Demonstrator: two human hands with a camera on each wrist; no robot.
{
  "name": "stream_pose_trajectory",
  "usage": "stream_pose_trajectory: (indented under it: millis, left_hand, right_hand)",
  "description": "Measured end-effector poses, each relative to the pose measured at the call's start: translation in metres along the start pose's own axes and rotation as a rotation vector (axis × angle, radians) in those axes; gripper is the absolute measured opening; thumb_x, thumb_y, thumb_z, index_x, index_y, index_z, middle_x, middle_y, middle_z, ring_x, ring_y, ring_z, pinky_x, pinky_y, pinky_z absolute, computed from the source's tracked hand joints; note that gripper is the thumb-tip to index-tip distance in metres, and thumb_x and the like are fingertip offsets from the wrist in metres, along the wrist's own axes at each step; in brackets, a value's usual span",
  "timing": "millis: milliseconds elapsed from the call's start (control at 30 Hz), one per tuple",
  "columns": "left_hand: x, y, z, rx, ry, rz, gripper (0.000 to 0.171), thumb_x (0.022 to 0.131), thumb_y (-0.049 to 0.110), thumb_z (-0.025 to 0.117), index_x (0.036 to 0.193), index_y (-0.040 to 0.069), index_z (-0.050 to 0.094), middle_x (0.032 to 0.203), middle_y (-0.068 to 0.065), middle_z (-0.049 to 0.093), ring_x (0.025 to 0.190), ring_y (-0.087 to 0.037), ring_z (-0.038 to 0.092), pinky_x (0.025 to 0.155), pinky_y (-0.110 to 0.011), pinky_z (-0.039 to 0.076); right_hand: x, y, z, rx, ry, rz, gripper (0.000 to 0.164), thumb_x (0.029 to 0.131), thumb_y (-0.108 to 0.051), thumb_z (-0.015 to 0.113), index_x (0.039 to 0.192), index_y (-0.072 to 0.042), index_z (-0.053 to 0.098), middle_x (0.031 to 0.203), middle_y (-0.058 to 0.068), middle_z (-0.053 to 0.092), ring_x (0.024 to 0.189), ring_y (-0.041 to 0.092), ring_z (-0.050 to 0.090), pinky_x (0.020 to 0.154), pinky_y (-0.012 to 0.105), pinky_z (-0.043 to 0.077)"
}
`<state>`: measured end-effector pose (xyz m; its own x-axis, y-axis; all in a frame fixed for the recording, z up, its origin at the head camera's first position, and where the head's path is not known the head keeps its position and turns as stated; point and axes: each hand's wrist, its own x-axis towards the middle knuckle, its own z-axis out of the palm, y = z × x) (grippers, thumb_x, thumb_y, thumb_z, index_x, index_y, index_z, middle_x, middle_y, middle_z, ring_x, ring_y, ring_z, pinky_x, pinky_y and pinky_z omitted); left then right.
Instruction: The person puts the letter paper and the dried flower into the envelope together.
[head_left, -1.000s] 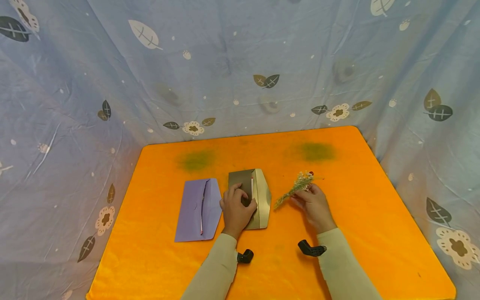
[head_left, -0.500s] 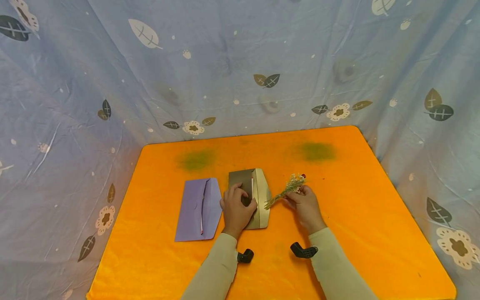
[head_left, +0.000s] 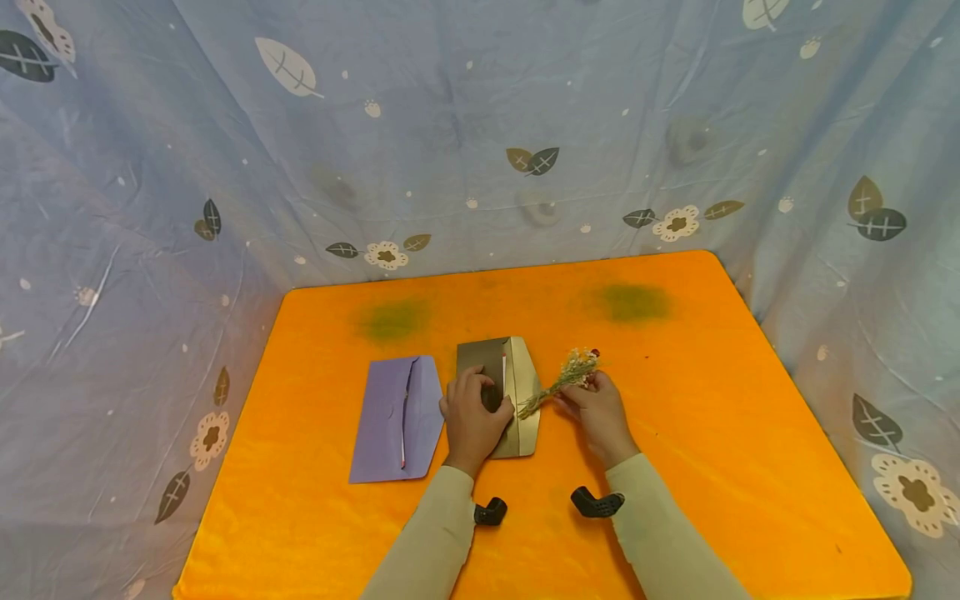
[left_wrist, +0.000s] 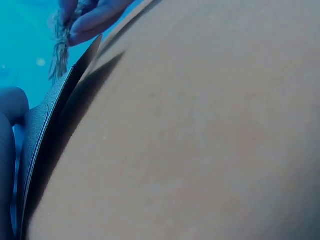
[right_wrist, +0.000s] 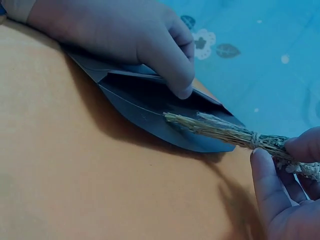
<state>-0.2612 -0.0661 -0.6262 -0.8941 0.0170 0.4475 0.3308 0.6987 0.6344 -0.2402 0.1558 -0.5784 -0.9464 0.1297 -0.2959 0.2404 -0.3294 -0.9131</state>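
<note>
An olive-brown envelope (head_left: 527,433) lies with its pale gold flap unfolded to the right. My left hand (head_left: 474,421) rests on it and pinches the edge of its pocket; the right wrist view shows the mouth gaping, with the thumb (right_wrist: 182,82) over the edge. A white card edge with a red tip (head_left: 505,373) shows at the mouth. My right hand (head_left: 600,417) pinches a small dried flower bouquet (head_left: 572,371) by its tied stems. The stem ends (right_wrist: 175,118) point left, over the flap. In the left wrist view the envelope (left_wrist: 55,107) stands partly lifted.
A purple envelope (head_left: 382,421), flap unfolded and a card edge showing in its mouth, lies to the left. Orange cloth (head_left: 720,400) covers the table. Patterned blue curtains (head_left: 450,125) hang behind and at both sides.
My right hand has carried the bouquet leftward, from beside the envelope until its stem ends are over the flap. My left hand and both envelopes have kept their places.
</note>
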Motion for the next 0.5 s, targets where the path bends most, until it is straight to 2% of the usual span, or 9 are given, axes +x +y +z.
stream_pose_trajectory:
  millis: [267,500]
  left_hand:
    - [0.0,-0.001,0.0,0.002,0.001,0.007,0.031,0.09,0.026,0.083,0.112,0.011,0.067,0.146,-0.011,0.062,0.13,-0.039,0.055,0.095,-0.064,0.037]
    - [0.001,0.001,-0.001,0.006,0.005,0.017,0.031,0.09,0.027,0.083,0.112,0.011,0.067,0.146,-0.011,0.062,0.129,-0.038,0.055,0.095,-0.063,0.037]
  right_hand:
    - [0.001,-0.001,0.004,0.085,0.063,-0.029,0.029,0.11,0.004,0.059,0.136,0.004,0.046,0.118,0.019,0.062,0.097,0.02,0.075,0.095,0.038,0.059]
    - [0.002,0.005,0.01,0.082,0.041,-0.003,0.04,0.109,0.004,0.059,0.145,0.007,0.043,0.126,0.019,0.06,0.097,0.016,0.075,0.093,0.036,0.059]
